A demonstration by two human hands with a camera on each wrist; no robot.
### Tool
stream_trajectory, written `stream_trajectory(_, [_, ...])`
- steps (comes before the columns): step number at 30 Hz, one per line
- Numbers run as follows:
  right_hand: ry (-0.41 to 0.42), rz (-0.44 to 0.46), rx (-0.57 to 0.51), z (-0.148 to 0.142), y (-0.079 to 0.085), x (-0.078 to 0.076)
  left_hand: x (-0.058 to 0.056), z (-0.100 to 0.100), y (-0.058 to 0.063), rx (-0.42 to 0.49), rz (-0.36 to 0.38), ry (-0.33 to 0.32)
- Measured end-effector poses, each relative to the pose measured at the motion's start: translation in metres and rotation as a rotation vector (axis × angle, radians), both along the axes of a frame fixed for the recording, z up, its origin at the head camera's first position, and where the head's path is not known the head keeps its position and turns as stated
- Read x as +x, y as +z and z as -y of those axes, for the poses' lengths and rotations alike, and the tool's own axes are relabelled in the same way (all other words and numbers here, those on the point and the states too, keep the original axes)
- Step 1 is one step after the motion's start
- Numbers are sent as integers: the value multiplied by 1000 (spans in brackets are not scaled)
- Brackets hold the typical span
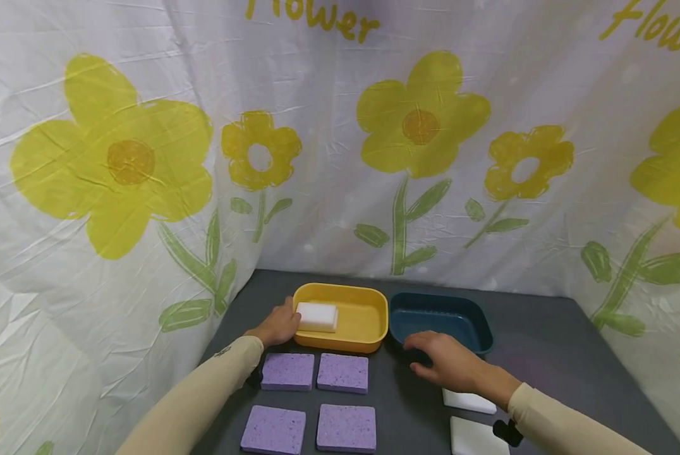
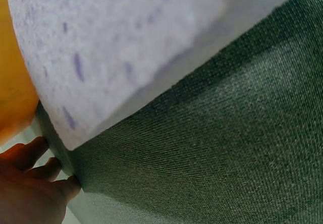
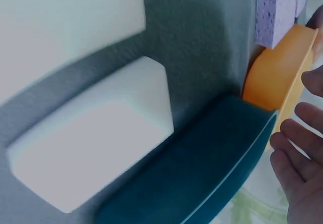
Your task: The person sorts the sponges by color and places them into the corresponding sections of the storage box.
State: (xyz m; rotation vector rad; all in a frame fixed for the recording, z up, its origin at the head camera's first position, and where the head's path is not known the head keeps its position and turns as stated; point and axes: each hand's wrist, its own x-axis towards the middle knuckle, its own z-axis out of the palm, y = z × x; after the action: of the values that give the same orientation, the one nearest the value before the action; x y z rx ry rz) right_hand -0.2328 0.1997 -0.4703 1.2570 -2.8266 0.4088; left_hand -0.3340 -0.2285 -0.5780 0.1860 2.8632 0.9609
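My left hand is at the left end of the yellow tray, with its thumb over the rim and its fingers outside. A white sponge block lies inside, beside the thumb. In the left wrist view a purple sponge fills the foreground, and the thumb is hidden. My right hand hovers by the front rim of the dark blue tray, fingers loosely bent with nothing in them. Below it lie a white sponge block and another white sponge block.
Several purple sponges sit in two rows before the yellow tray, among them a front sponge and a back sponge. Both trays stand side by side at the back of the grey table. A flowered curtain hangs behind.
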Motion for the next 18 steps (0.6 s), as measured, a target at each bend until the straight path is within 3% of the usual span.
stream_trajectory(6, [-27,15,-9,-14,2,20,-13,5,-19,-33,2,6])
stream_trajectory(8, [-25,39,-9,-21,2,26,-4,-1,-6,-19,31,28])
stream_trajectory(13, [11,65,-38,-40,-2,38,11,-8,13,3,47,40])
stream_trajectory(18, [14,102,-65,-62,-5,47,8,-5,8,-6,23,24])
